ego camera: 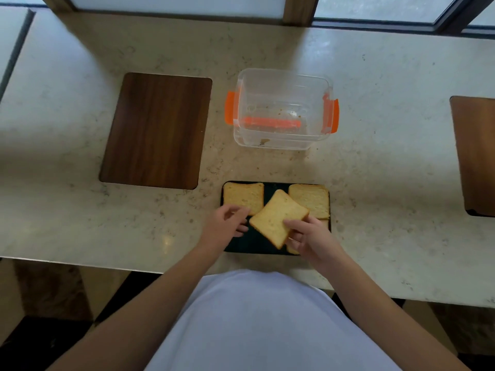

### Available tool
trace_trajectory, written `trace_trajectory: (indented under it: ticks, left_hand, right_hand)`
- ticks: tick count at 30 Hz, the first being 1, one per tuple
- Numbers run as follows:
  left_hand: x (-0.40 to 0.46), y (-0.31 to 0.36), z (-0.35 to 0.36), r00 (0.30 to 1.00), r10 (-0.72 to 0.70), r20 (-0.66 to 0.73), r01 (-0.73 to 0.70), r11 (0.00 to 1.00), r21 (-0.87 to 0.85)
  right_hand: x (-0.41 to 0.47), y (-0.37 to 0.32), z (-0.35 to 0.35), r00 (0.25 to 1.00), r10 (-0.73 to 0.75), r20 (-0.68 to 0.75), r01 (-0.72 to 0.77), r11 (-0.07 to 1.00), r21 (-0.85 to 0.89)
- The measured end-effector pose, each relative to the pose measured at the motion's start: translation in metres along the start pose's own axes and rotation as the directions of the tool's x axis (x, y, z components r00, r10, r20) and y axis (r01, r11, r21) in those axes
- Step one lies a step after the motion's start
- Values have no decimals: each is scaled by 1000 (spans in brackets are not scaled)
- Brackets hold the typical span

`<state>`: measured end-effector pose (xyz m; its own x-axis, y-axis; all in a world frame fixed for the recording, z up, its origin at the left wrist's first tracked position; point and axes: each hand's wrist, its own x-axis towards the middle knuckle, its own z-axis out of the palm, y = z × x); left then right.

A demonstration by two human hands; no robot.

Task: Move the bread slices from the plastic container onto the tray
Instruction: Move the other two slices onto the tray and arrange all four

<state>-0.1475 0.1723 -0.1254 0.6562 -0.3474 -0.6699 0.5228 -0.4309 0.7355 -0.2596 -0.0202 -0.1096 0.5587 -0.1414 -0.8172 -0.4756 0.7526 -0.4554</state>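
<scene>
Head cam: right hand [310,236] fingers pinching a bread slice [278,218] at its 4 o'clock corner, held tilted over the dark tray [254,243]. Left hand [227,223] loose, fingers spread, gripping nothing, at the slice's 9 o'clock. Two more slices [243,197] flat at the tray's 12 o'clock edge. Plastic container [284,108] further up at 12, only crumbs inside.

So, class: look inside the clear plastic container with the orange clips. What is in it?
The plastic container holds no bread slices, only a few crumbs on its floor. Orange shows through the clear front wall; whether that is a clip or something lying inside, the picture does not settle.
</scene>
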Motion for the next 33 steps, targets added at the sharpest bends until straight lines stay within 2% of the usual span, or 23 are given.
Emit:
trace_trajectory:
  ticks: [1,2,3,5,8,11,14,18,23,27,33]
  left_hand:
    - [-3,-1,-1,983,-127,132,156,958,-241]
    - [-7,-2,-4,955,-169,243,258,881,-397]
    - [-9,-4,-6,935,-168,313,306,827,-472]
    - [-12,-7,-6,925,-134,355,313,797,-516]
    - [-9,-8,-6,947,-125,296,269,812,-517]
    - [-4,-10,-17,964,-118,238,205,900,-384]
    - [0,-12,-29,963,-168,211,207,962,-179]
    - [9,-12,-39,962,-248,114,243,969,55]
    - [13,-7,-37,969,-238,60,214,940,266]
    - [12,-7,-33,994,-104,-45,113,907,405]
    - [7,-7,-32,997,40,-62,0,843,538]
  right_hand:
    - [0,1,3,999,14,29,-15,998,59]
    - [0,2,6,998,27,53,-33,994,107]
    - [0,3,10,996,40,77,-50,988,144]
    - [0,7,16,991,54,124,-76,981,180]
    - [2,11,23,991,43,127,-59,991,122]
    - [2,15,24,1000,-13,0,12,988,-154]
    - [3,20,18,987,-106,-118,40,885,-464]
    - [2,27,12,997,-37,-69,-19,743,-669]
    - [6,35,20,998,-3,-62,-41,710,-703]
    - [8,40,24,997,3,-73,-52,732,-679]
    - [8,40,25,998,-17,-63,-33,701,-713]
